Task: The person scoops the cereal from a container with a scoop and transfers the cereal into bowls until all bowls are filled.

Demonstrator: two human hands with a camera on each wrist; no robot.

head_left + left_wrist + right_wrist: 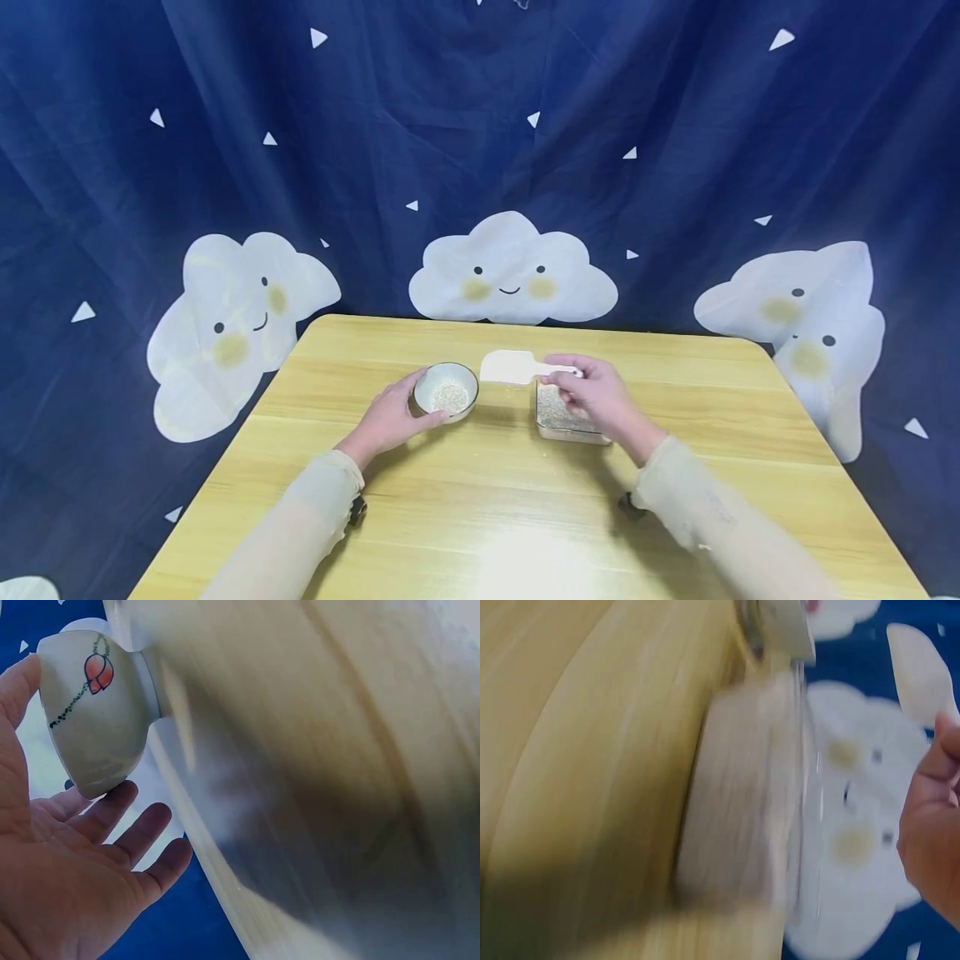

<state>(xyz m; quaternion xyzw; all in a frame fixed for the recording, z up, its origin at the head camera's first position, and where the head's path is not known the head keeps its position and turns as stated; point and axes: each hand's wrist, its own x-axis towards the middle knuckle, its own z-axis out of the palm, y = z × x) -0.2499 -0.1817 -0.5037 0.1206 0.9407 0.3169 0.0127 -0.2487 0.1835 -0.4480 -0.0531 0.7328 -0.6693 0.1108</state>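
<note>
On the pale wooden table [525,500], near its middle, I have two vessels of grain side by side: a small round ceramic bowl with a red flower painted on its side [447,390] on my left, and a clear rectangular plastic container [562,414] on my right. Both hold pale grain, the bowl only a shallow layer as far as I can see.

My left hand [390,417] cups the bowl from the near side. The left wrist view shows the fingers [142,836] spread and nearly straight, the palm against the bowl's wall [94,712], steadying it, not clamping it.

My right hand [596,396] hovers over the container, its fingertips pinching the handle of a flat white plastic scoop [513,366]. The scoop's blade lies beyond the container and between the two vessels, close to the tabletop. The right wrist view is blurred; it shows the container's wall [742,802] and only the edge of the hand [934,825], so the grip itself I read from the head view alone.

I judge the step in hand to be moving grain with the scoop between container and bowl. Which way I cannot tell. The next move calls for a level blade, a slow carry across the gap, and the left hand holding the bowl firm against tipping.
</note>
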